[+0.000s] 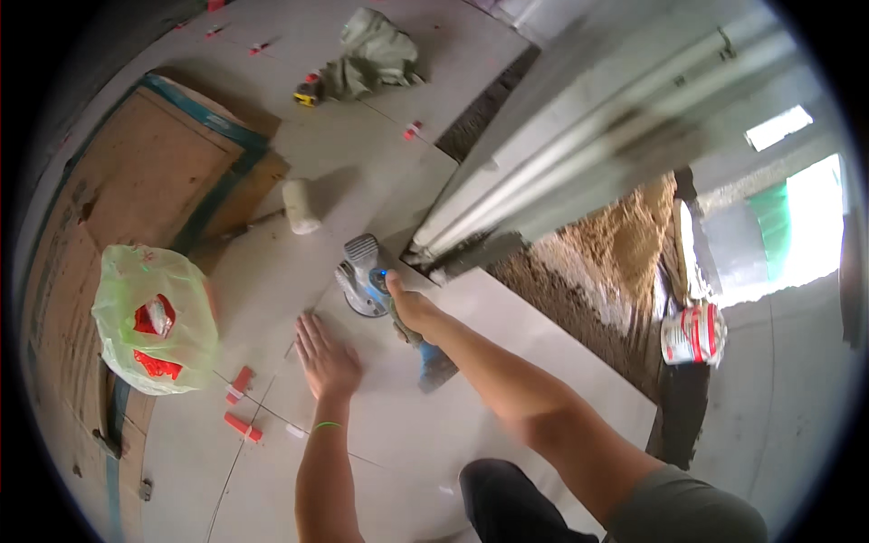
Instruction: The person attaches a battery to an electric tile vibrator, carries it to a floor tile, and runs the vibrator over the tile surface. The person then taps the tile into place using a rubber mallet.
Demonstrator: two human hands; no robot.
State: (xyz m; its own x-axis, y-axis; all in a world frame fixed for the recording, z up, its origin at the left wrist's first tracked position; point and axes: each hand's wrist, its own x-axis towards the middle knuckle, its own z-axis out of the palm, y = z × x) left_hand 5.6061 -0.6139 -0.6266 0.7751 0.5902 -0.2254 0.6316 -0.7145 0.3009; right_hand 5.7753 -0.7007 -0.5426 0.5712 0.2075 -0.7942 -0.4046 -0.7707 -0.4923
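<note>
My right hand [409,310] is wrapped round a blue and grey tile vibrator [364,258]. A small blue light shows beside the thumb. The tool's round base rests on a large pale floor tile [534,353], close to the foot of a wall corner. My left hand [328,364] lies flat on the tiles, fingers stretched out and holding nothing, just left of the tool. Beyond it lies a mallet [300,206] with a thick whitish head. Two red levelling wedges [240,385] [243,426] sit along the tile joints near my left wrist.
A pale green plastic bag [158,317] with red packets stands by a cardboard box [163,167] on the left. Far ahead lie a crumpled cloth [378,54] and a yellow-black tape measure [308,92]. Right of the tile edge are sand [625,235] and a white-red bucket [692,335].
</note>
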